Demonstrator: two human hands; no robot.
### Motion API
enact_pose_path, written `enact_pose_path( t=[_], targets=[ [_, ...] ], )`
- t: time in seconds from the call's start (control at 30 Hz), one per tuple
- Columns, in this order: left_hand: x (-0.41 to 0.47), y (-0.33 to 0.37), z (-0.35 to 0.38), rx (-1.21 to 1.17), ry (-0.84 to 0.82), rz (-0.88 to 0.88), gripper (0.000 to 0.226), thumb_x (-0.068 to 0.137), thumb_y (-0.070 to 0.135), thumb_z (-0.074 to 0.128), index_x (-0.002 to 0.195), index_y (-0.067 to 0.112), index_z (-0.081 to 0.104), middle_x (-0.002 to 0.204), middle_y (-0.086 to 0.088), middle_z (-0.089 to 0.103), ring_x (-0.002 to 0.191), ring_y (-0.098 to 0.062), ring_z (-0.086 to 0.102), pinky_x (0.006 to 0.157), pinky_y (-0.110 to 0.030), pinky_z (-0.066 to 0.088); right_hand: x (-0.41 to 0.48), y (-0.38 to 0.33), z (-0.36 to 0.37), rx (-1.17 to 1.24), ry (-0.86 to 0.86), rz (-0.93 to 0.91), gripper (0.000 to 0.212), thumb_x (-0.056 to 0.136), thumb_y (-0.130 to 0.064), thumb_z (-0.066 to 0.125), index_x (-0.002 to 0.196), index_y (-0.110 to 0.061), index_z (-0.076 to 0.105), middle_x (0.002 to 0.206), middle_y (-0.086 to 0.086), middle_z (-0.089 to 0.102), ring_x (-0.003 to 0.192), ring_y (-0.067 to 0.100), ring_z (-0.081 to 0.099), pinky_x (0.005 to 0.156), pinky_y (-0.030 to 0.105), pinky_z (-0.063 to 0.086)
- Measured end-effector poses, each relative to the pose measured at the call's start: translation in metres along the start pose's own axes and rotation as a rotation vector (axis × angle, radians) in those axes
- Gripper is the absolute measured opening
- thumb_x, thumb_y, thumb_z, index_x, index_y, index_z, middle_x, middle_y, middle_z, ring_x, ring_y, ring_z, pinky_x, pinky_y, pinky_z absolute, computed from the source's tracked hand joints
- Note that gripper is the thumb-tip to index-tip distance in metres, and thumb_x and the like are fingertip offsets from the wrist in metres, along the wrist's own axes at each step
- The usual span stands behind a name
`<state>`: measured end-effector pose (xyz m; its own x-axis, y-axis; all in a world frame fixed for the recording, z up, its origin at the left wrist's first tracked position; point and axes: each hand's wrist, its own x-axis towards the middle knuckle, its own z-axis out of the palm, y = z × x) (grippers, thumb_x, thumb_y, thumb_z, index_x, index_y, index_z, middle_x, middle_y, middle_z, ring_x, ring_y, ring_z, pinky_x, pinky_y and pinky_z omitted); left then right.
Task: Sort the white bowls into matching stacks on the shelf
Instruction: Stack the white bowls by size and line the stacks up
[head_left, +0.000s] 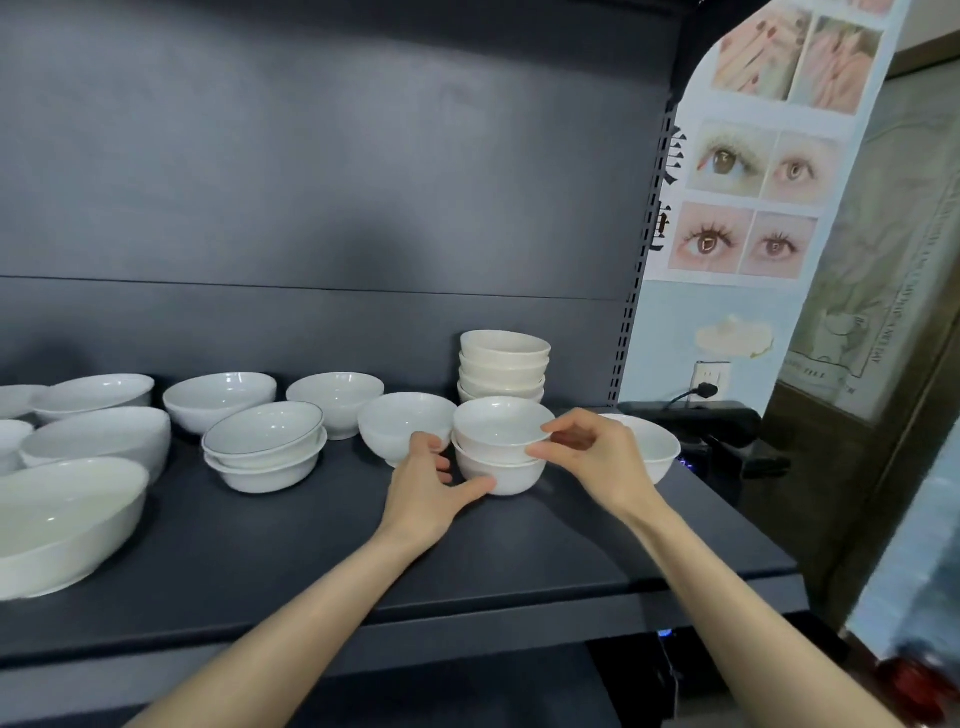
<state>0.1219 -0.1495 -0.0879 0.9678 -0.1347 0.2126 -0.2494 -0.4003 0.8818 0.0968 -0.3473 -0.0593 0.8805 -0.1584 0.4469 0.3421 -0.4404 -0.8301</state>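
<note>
On the dark shelf (291, 540) a stack of two small white bowls stands at centre right. My right hand (597, 457) pinches the rim of the top bowl (498, 423). My left hand (426, 483) curls round the left side of the bottom bowl (506, 475), thumb along its base. A taller stack of cream bowls (503, 366) stands behind them. A single white bowl (402, 421) sits just left of the pair, and another bowl (660, 449) lies partly hidden behind my right hand.
To the left stand a two-bowl stack with dark rims (265, 444), two single bowls (221, 397) (335, 392) and several larger white bowls (62, 525) at the far left. A black device (727, 423) sits past the shelf's right end.
</note>
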Motion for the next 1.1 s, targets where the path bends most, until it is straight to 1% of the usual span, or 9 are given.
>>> enact_pose_path(
  t=[0.17,0.27,0.37,0.5,0.6,0.77,0.87,0.97,1.1],
  targets=[
    [0.002,0.001,0.006,-0.053,-0.076,-0.032,0.065,0.07,0.023,0.084,0.123,0.011,0.048,0.111,0.001,0.058,0.099,-0.013,0.058,0.083,-0.022,0.044,-0.001,0.003,-0.002,-0.046,-0.06,0.019,0.035,0.072,-0.021,0.082,0.101,-0.017,0.064,0.104,0.002,0.069,0.092,0.016,0.067,0.081,0.018,0.052],
    [0.003,0.001,0.008,-0.06,-0.1,-0.011,0.083,0.05,0.044,0.083,0.122,0.014,0.055,0.117,0.0,0.065,0.103,-0.013,0.062,0.09,-0.024,0.049,-0.002,0.004,-0.002,0.021,-0.128,0.081,0.062,0.073,-0.022,0.082,0.124,-0.023,0.048,0.121,0.0,0.06,0.095,0.012,0.067,0.076,0.016,0.052],
    [0.007,-0.004,0.01,-0.086,-0.081,0.002,0.092,0.04,0.053,0.075,0.122,0.014,0.058,0.117,0.0,0.067,0.104,-0.012,0.064,0.093,-0.025,0.05,-0.003,0.005,-0.001,0.038,-0.165,0.135,0.08,0.074,-0.02,0.081,0.141,-0.016,0.037,0.124,0.001,0.057,0.103,0.014,0.063,0.077,0.014,0.049],
    [0.01,-0.008,0.011,-0.103,-0.07,0.003,0.087,0.04,0.053,0.076,0.118,0.017,0.062,0.113,0.002,0.069,0.103,-0.013,0.065,0.097,-0.036,0.051,-0.002,0.01,0.002,0.036,-0.158,0.1,0.057,0.074,-0.019,0.08,0.125,-0.009,0.057,0.12,0.002,0.066,0.102,0.01,0.064,0.084,0.016,0.051],
    [0.009,-0.01,0.01,-0.117,-0.062,0.002,0.077,0.04,0.05,0.079,0.11,0.02,0.066,0.106,0.005,0.072,0.098,-0.012,0.067,0.095,-0.038,0.052,-0.003,0.013,0.004,0.063,-0.129,0.1,0.053,0.072,-0.019,0.083,0.119,-0.008,0.062,0.114,0.001,0.069,0.104,0.011,0.065,0.091,0.024,0.053],
    [0.002,-0.001,0.007,-0.154,-0.057,0.037,0.04,0.066,0.007,0.084,0.1,0.015,0.065,0.09,0.008,0.07,0.083,-0.01,0.067,0.073,-0.012,0.053,-0.01,0.005,-0.001,0.093,-0.083,0.101,0.041,0.069,-0.015,0.084,0.107,-0.015,0.067,0.104,-0.003,0.072,0.097,0.009,0.068,0.088,0.023,0.054],
    [0.002,0.011,0.01,-0.189,-0.048,0.106,0.037,0.068,0.005,0.083,0.1,0.012,0.066,0.091,0.006,0.071,0.083,-0.008,0.067,0.069,-0.01,0.051,-0.014,-0.004,-0.014,0.119,-0.041,0.074,0.029,0.071,-0.009,0.082,0.092,-0.023,0.068,0.093,-0.011,0.073,0.087,0.001,0.069,0.077,0.015,0.052],
    [0.005,0.028,0.021,-0.239,-0.052,0.158,0.037,0.067,0.005,0.083,0.099,0.013,0.066,0.089,0.006,0.071,0.079,0.0,0.066,0.067,-0.008,0.051,-0.015,-0.011,-0.035,0.13,0.024,0.067,0.031,0.072,-0.008,0.081,0.098,-0.018,0.068,0.089,-0.016,0.072,0.08,-0.006,0.068,0.07,0.009,0.049],
    [0.012,0.049,0.045,-0.339,-0.085,0.201,0.041,0.067,-0.001,0.082,0.102,0.011,0.064,0.089,0.005,0.071,0.073,0.006,0.067,0.065,-0.008,0.05,-0.011,-0.015,-0.067,0.088,0.083,0.046,0.04,0.069,-0.016,0.084,0.107,-0.015,0.069,0.1,-0.007,0.073,0.091,0.001,0.069,0.077,0.012,0.052]
  ],
)
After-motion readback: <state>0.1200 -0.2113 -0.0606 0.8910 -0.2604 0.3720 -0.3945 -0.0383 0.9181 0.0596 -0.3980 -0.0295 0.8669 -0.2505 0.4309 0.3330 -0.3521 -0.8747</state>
